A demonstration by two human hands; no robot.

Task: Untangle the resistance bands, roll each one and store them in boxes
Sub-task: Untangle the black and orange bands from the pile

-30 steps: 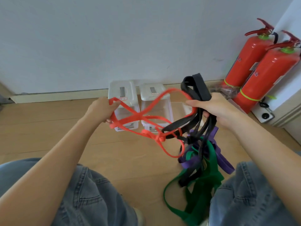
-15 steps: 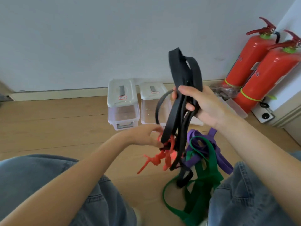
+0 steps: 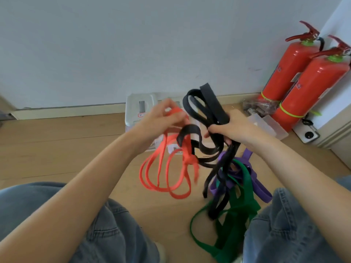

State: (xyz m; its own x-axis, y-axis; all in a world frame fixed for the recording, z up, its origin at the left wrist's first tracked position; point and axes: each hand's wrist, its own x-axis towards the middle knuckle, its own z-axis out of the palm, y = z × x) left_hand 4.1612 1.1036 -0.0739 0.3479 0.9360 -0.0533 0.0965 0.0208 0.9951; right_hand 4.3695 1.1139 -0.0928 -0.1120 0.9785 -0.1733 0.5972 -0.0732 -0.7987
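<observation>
My left hand (image 3: 161, 118) pinches the top of the orange band (image 3: 163, 173), whose loops hang down over the floor with a knot near the black band. My right hand (image 3: 228, 128) grips a bundle of black bands (image 3: 207, 105), loops standing above the fist and strands trailing below. Tangled under it hang a purple band (image 3: 256, 185) and a green band (image 3: 245, 204) that reaches the floor between my knees. Two clear lidded boxes (image 3: 136, 109) stand against the wall, mostly hidden behind my hands.
Two red fire extinguishers (image 3: 296, 73) lean in the right corner, beside a clear lid or tray (image 3: 269, 124) and a small white device (image 3: 309, 134). My denim-clad knees (image 3: 106, 230) frame the wooden floor (image 3: 57, 149).
My left hand rose from low beside the tangle and now holds the orange band up, its loops hanging free. My right hand lowered the black bundle slightly.
</observation>
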